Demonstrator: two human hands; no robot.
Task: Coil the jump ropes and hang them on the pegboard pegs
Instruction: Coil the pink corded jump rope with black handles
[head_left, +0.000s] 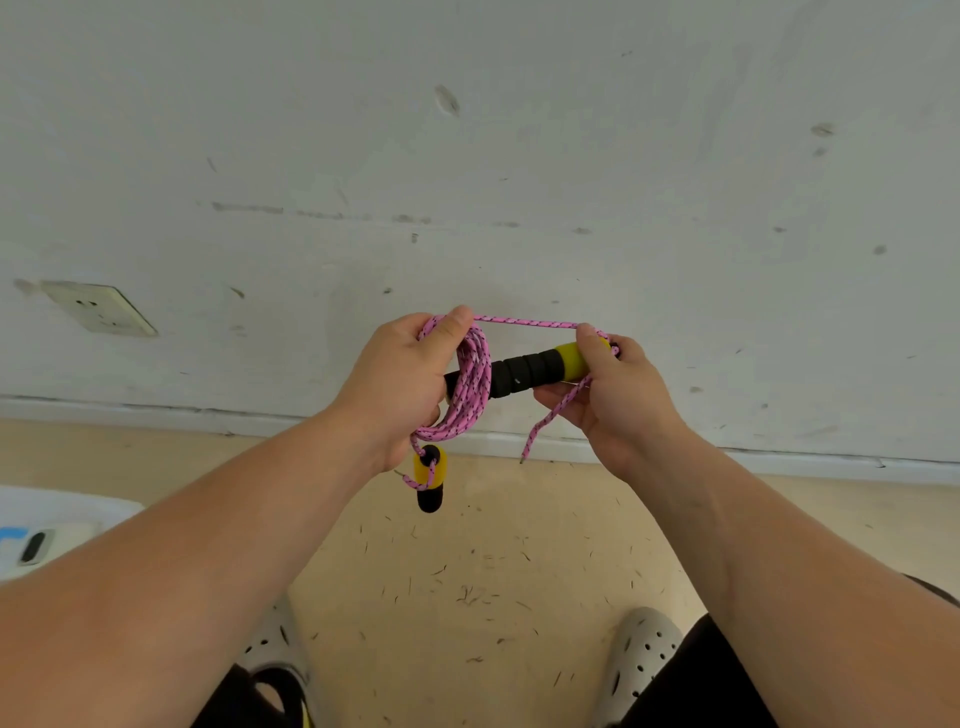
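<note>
Both bare forearms reach up from the lower corners of the view and converge in front of the scuffed white wall (519, 156), the hands held level with each other and a little apart. The left hand (400, 384) shows its back to the camera; its fingers curl round a bundle of loops of the pink jump rope (472, 384), and its thumb (457, 327) lies stretched over the top of the loops, pinning them. The loops encircle the black end of one handle (535, 369), which lies roughly horizontal between the two hands. The right hand (613, 395) grips that handle's yellow end, thumb laid on top and fingers curled beneath. A single taut strand (524, 322) of the rope runs from the left thumb across to the top of the right hand, above the handle. A short loose tail (545, 426) of rope hangs down from under the right fingers. The second handle (430, 478), yellow with a black tip, dangles below the left wrist, hanging from the bottom of the loops. Behind the left arm a wall socket (98, 306) sits on the wall, and a pale skirting board (779, 457) runs along its foot. Below the hands lies the tan floor (493, 571), speckled with small dark bits, with the toes of two grey perforated shoes (644, 654) at the bottom edge.
</note>
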